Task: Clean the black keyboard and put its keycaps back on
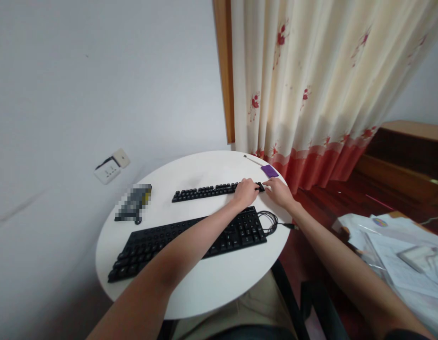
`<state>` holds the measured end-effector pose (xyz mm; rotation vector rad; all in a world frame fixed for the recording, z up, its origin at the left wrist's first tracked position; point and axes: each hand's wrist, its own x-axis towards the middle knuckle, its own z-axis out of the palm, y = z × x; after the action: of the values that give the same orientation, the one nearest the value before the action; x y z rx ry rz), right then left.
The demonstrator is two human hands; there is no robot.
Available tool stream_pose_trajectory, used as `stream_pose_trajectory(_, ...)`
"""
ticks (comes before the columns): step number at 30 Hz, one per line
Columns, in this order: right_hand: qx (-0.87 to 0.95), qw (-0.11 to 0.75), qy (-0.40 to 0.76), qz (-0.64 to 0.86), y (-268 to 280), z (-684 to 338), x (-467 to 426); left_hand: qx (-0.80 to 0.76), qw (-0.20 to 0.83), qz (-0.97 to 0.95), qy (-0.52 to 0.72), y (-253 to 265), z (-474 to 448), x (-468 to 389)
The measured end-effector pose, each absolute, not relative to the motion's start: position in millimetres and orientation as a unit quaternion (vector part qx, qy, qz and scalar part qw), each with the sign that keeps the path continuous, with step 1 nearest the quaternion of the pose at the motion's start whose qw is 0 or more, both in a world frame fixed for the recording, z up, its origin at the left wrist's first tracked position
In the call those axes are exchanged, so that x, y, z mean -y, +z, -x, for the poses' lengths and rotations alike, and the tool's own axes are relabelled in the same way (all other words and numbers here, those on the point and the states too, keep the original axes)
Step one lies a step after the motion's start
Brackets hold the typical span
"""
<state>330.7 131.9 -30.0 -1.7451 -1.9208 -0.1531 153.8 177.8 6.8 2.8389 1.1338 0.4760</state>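
Rows of black keycaps (204, 191) lie in a long narrow band across the far half of the white round table (197, 302). My left hand (245, 192) rests over the band's right end, its fingers curled down at the last keys; what they pinch, if anything, is hidden. Just right of that end is my right hand (278, 193), thumb and forefinger apart, fingertips close to the last key. Nearer to me a full-size black keyboard (236, 236) lies partly under my left forearm. Its upper rows look low, with small round dots. A coiled black cable (270, 222) sits at its right.
Beyond my right hand lie a purple cloth (269, 171) and a thin brush-like stick (252, 160). A blurred-out dark object (133, 203) is at the table's left. Papers and plastic (392, 255) are low on the right. A wall socket (108, 171) and a curtain (293, 94) border the table.
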Motion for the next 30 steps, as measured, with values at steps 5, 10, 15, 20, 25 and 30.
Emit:
stream_pose_trajectory(5, 0.732, 0.249, -0.051, 0.632, -34.3, -331.6, -138.5, -0.368, 0.016, -0.918, 0.147, -0.9, -156.2, -184.1)
stream_pose_trajectory(10, 0.745, 0.246, -0.045, 0.619, -36.5, -331.6, -137.8, -0.362, 0.020, -0.920, 0.146, -4.1, -154.6, -184.4)
stream_pose_trajectory(15, 0.754, 0.256, -0.040, 0.604, -36.8, -331.8, -130.9, -0.353, 0.033, -0.922, 0.153, -3.4, -153.9, -180.1)
stream_pose_trajectory(20, 0.775, 0.277, 0.012, 0.568, -39.1, -337.5, -131.1, -0.352, 0.062, -0.922, 0.146, 0.4, -157.0, -174.2)
stream_pose_trajectory(25, 0.786, 0.277, 0.039, 0.552, -40.6, -343.2, -135.0, -0.368, 0.093, -0.913, 0.147, 6.8, -158.4, -168.1)
stream_pose_trajectory(30, 0.775, 0.291, 0.044, 0.559, -36.8, -344.3, -129.9, -0.363, 0.113, -0.909, 0.170, 20.2, -142.2, -156.2)
